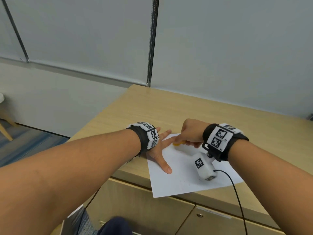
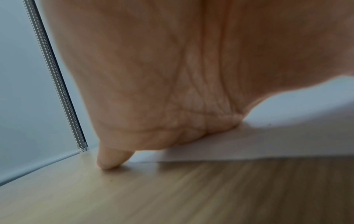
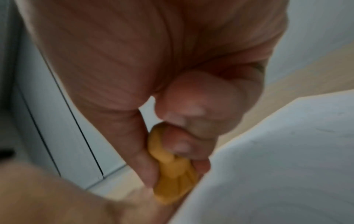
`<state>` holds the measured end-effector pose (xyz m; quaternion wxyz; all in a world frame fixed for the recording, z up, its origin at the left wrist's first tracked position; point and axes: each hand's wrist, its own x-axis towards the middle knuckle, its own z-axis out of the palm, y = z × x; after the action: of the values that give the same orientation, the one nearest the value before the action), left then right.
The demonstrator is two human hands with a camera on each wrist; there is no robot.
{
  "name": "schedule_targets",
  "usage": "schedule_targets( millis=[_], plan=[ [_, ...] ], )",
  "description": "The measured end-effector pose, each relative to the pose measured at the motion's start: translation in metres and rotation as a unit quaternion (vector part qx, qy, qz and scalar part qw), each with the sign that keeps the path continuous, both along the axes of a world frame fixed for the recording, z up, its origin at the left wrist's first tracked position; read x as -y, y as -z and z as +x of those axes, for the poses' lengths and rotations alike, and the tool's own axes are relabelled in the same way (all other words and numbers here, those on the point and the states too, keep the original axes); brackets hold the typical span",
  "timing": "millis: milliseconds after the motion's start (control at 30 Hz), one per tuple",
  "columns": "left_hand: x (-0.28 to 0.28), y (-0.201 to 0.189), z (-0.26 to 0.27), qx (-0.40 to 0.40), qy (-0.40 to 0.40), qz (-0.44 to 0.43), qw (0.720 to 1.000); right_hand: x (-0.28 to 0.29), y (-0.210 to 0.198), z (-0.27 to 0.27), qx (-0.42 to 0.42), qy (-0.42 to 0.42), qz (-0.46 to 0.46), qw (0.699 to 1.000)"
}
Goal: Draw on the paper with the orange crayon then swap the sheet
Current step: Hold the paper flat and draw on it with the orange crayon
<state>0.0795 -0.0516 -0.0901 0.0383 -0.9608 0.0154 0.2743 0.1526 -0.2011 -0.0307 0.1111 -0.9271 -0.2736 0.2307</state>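
Note:
A white sheet of paper [image 1: 186, 173] lies on the wooden cabinet top [image 1: 169, 107], its near edge hanging over the front. My left hand [image 1: 160, 150] lies flat with straight spread fingers, pressing the sheet's left edge; the left wrist view shows the palm [image 2: 172, 75] on the paper [image 2: 268, 144]. My right hand [image 1: 189, 133] pinches a stubby orange crayon [image 1: 177, 143] between thumb and fingers at the sheet's far left corner. In the right wrist view the crayon [image 3: 172, 174] points down at the paper [image 3: 277, 166], close to my left hand.
A white tagged camera block [image 1: 204, 168] hangs from my right wrist over the paper, with a black cable [image 1: 237, 192] trailing off the front. Blinds and a wall stand behind the cabinet. Drawer fronts [image 1: 152, 209] sit below the top; floor lies to the left.

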Motion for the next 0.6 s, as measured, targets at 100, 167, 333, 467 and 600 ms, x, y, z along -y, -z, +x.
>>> schedule_targets(
  millis=[100,167,333,467,600],
  plan=[
    [0.0,0.0,0.001,-0.006,-0.004,-0.001,1.0,0.021,-0.018,-0.003,0.0,0.023,0.018,1.0],
    [0.0,0.001,0.001,-0.003,-0.002,-0.002,1.0,0.036,-0.019,-0.006,0.014,0.041,-0.003,0.999],
    [0.001,0.001,-0.007,0.017,-0.004,0.0,1.0,0.061,-0.002,-0.026,0.06,0.016,-0.098,0.993],
    [0.013,0.002,-0.019,0.02,-0.048,0.005,0.999,0.068,0.008,-0.032,0.076,0.018,-0.088,0.993],
    [0.03,-0.006,-0.04,0.007,-0.087,-0.001,0.996,0.067,0.008,-0.027,0.1,-0.018,-0.094,0.99]
  ],
)
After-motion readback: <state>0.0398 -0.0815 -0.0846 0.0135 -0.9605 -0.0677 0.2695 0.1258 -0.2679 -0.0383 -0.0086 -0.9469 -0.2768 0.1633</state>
